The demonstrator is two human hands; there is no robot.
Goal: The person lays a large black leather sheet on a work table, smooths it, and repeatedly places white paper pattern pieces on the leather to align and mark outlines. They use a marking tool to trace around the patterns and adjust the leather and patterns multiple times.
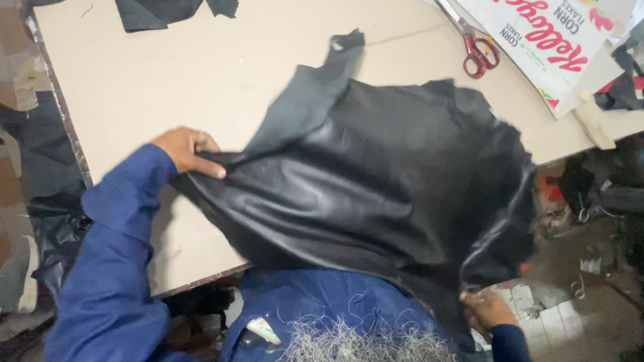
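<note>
A large sheet of black leather (380, 170) lies spread over the front of a beige worktable (206, 69), one corner folded up to show its matte grey underside. My left hand (188, 150), in a blue sleeve, pinches the sheet's left edge on the tabletop. My right hand (486, 308) grips the sheet's lower right edge below the table's front edge, where the leather hangs off. The leather is blurred with motion.
Red-handled scissors (469, 37) lie at the back right beside a flattened white and red cardboard box (549, 22). Black leather scraps (169, 5) sit at the table's far edge. Dark offcuts (45, 144) lie on the floor at left, clutter on the floor at right.
</note>
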